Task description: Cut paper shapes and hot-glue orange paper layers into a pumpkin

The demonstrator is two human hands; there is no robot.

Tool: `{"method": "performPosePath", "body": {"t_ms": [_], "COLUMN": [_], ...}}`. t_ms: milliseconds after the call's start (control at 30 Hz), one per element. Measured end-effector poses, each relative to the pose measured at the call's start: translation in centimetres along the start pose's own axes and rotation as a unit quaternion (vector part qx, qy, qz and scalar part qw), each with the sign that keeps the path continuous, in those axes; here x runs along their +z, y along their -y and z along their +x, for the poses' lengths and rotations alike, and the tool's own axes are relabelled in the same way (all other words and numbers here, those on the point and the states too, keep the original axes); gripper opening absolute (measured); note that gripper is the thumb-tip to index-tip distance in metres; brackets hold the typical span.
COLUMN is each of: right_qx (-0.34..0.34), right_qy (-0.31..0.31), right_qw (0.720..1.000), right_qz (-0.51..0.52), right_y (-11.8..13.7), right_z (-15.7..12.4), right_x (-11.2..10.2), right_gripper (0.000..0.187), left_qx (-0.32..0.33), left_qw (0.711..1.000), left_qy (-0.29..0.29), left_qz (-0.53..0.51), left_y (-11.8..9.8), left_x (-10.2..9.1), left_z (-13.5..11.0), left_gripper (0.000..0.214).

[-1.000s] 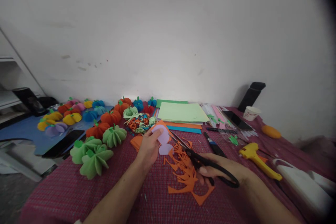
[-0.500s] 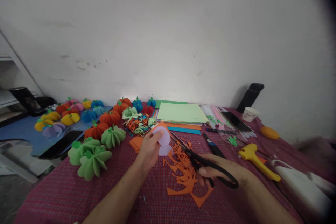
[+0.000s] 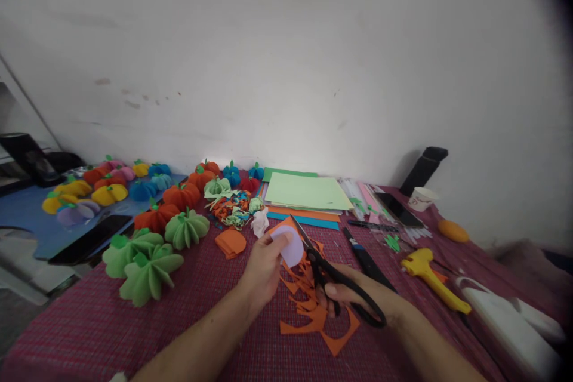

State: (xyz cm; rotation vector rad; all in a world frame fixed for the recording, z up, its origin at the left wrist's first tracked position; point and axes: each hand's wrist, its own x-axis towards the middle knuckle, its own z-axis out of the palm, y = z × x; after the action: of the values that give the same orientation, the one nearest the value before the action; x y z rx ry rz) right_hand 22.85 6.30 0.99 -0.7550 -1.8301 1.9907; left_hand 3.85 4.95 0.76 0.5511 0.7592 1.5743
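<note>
My left hand (image 3: 264,262) pinches a lilac paper shape (image 3: 292,247) with rounded edges, laid against a piece of orange paper (image 3: 286,224). In my right hand (image 3: 353,292) are black-handled scissors (image 3: 331,271), fingers in the loops. Their blades lie along the right side of the orange paper; how far they are parted is hard to make out. Below them, curved orange paper scraps (image 3: 308,310) lie in a heap on the checked tablecloth (image 3: 250,346). A small stack of rounded orange cut-outs (image 3: 230,243) rests left of my left hand.
Paper pumpkins (image 3: 152,274) in several colours fill the left side. Coloured sheets (image 3: 308,192) are stacked at the back, beside shredded paper (image 3: 233,209). To the right are a cutter knife (image 3: 367,259), a yellow glue gun (image 3: 434,280) and a paper cup (image 3: 422,198).
My left hand has turned the papers and shifted slightly right and down. The scissors have moved a little left, closer to the paper. A crumpled white paper now shows behind my left hand.
</note>
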Motion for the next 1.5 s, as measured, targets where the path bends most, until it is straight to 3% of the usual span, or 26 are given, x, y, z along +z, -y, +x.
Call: {"method": "performPosePath", "body": {"t_ms": [1100, 1300, 1433, 1500], "right_qx": [-0.01, -0.034, 0.02, 0.04], "right_qy": [-0.059, -0.044, 0.027, 0.035], "right_qw": [0.995, 0.991, 0.978, 0.964], "right_qz": [-0.077, -0.122, -0.206, -0.262], "right_y": [-0.5, 0.6, 2.2, 2.9], "right_z": [0.9, 0.6, -0.9, -1.7], "right_x": [0.2, -0.3, -2.0, -2.9], "right_gripper": [0.037, 0.052, 0.054, 0.052], "left_qx": [0.013, 0.003, 0.012, 0.023], "left_qw": [0.999, 0.999, 0.998, 0.998], "left_qy": [-0.033, -0.04, -0.055, -0.059], "left_qz": [0.003, -0.006, -0.014, -0.016], "left_y": [0.5, -0.2, -1.1, -1.5], "left_x": [0.1, 0.3, -0.3, -0.6], "left_z": [-0.1, -0.1, 0.5, 1.0], "left_gripper": [0.015, 0.019, 0.02, 0.02]}}
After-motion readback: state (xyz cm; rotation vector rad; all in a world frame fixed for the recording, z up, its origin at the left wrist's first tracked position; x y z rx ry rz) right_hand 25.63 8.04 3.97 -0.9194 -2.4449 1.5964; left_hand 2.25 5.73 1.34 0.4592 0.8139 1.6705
